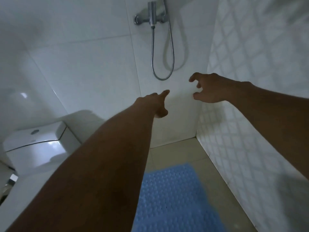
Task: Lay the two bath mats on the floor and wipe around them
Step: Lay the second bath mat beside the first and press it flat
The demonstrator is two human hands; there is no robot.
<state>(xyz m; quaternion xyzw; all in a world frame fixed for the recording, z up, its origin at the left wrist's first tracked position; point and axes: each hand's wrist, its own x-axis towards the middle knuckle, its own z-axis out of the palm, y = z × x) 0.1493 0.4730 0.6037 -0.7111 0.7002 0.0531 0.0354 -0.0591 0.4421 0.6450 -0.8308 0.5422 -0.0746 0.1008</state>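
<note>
One blue mat [175, 198] on floor [168, 153], well below | left grip [157, 104] empty, outstretched | right grip [209, 88] empty, loose

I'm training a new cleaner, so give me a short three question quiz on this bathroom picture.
1. True or false: the left hand and the right hand each hold a cloth.
2. Which colour is the bath mat lying on the floor? A green, B blue, C red.
3. Fill the gap: the toilet stands to the ___ of the bath mat.
Key: 1 false, both hands hold nothing. 2 B. 3 left.
</note>
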